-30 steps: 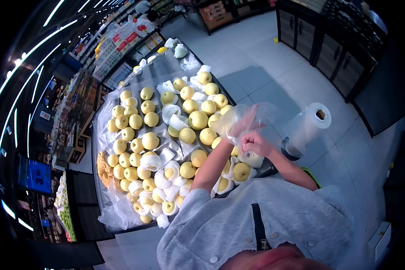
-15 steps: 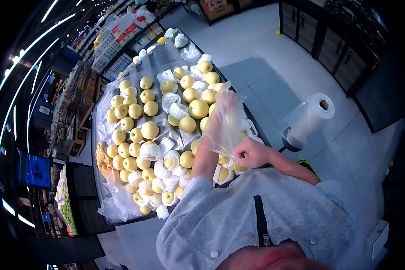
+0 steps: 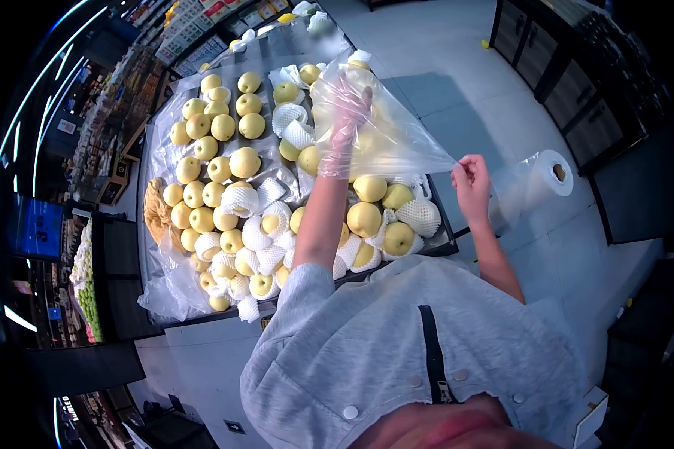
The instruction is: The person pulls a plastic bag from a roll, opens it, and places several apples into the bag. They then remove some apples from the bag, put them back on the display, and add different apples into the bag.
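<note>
Clear plastic bag (image 3: 401,146) holds only the spread left hand (image 3: 346,120), seemingly; right hand (image 3: 472,183) pinches its edge.

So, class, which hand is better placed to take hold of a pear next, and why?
Probably the left hand: it is pushed inside the clear plastic bag, fingers spread, reaching out over the pears. The right hand is occupied pinching the bag's edge, off to the side of the fruit.
</note>
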A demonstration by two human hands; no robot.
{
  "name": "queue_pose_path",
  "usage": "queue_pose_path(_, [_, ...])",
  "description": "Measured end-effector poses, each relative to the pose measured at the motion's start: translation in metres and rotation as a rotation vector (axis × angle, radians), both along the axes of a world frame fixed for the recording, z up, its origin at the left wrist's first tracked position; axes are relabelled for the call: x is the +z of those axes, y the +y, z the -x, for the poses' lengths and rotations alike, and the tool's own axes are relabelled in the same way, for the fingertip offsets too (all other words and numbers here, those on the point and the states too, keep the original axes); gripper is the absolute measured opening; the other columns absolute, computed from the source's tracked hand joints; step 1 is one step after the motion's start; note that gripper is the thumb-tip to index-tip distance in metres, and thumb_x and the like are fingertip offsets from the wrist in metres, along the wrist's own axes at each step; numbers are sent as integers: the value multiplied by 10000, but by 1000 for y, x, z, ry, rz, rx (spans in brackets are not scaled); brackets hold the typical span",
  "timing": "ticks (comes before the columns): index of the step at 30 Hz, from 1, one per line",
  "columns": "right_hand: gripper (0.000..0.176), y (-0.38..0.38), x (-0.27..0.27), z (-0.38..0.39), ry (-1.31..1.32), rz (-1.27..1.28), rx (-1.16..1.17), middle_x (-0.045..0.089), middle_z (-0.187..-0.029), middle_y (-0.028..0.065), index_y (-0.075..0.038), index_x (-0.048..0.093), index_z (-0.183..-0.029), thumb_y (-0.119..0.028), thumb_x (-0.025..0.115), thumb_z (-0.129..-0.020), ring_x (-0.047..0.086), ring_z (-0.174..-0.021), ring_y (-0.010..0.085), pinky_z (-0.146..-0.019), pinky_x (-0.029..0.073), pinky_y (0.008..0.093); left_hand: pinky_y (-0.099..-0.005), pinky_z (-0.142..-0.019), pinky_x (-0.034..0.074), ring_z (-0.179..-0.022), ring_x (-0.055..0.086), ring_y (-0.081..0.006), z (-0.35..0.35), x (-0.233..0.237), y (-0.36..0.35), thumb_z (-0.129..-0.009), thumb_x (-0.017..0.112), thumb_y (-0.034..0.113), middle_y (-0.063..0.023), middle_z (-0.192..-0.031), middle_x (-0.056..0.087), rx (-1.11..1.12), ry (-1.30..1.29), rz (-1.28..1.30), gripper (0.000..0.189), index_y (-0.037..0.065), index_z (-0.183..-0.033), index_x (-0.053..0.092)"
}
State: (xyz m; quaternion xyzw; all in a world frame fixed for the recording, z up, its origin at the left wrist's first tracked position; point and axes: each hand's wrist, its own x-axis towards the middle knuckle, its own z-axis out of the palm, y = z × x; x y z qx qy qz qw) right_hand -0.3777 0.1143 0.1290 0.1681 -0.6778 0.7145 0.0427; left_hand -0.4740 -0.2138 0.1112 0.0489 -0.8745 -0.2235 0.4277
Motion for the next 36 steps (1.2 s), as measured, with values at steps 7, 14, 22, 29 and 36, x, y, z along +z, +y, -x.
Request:
queue_pose_path(7, [259, -43, 64, -99, 576, -189, 442, 659, -827, 94, 6, 549, -1066, -24, 644, -827, 650, -674, 184, -628, 527, 293, -533, -1090, 322, -1265, 402, -536, -8, 39, 42, -793, 666, 341, -407, -1372, 377, -122, -46, -253, 922, -147, -1442, 229])
queue_pose_path(14, [370, -72, 91, -105, 716, -307, 491, 571, -1210, 190, 25, 535, -1182, 0, 606, -820, 601, -1066, 339, -913, 497, 392, -635, -1064, 291, -1358, 244, -573, -51, 94, 67, -768, 616, 203, -372, -1503, 207, 249, -219, 71, 871, 17, -1515, 208])
queue_pose_path(22, [429, -107, 79, -80, 604, -442, 152, 378, -1462, 227, 32, 516, -1286, -28, 576, -865, 434, -1318, 401, -1053, 397, 450, -646, -1112, 200, -1416, 143, -561, -120, 118, 33, -837, 613, 264, -329, -1566, 79, 327, -5, 105, 888, 70, -1559, 134])
queue_pose_path(29, [365, -185, 80, -80, 371, -352, 525, 405, -1464, 230, 64, 555, -1232, 16, 529, -870, 531, -1220, 398, -1025, 435, 413, -617, -1137, 183, -1431, 138, -525, -181, 138, 4, -774, 603, 65, -256, -1598, 59, 187, -17, 74, 878, 111, -1555, 203])
queue_pose_path(36, [633, -288, 132, -69, 51, 412, 783, 361, -1507, 128, -31, 261, -1501, -153, 565, -959, 434, -1318, 264, -1053, 392, 341, -531, -1147, 230, -1403, 273, -462, -250, 161, 5, -882, 538, 124, -226, -1548, 239, -23, 321, -123, 643, 60, -1485, 323])
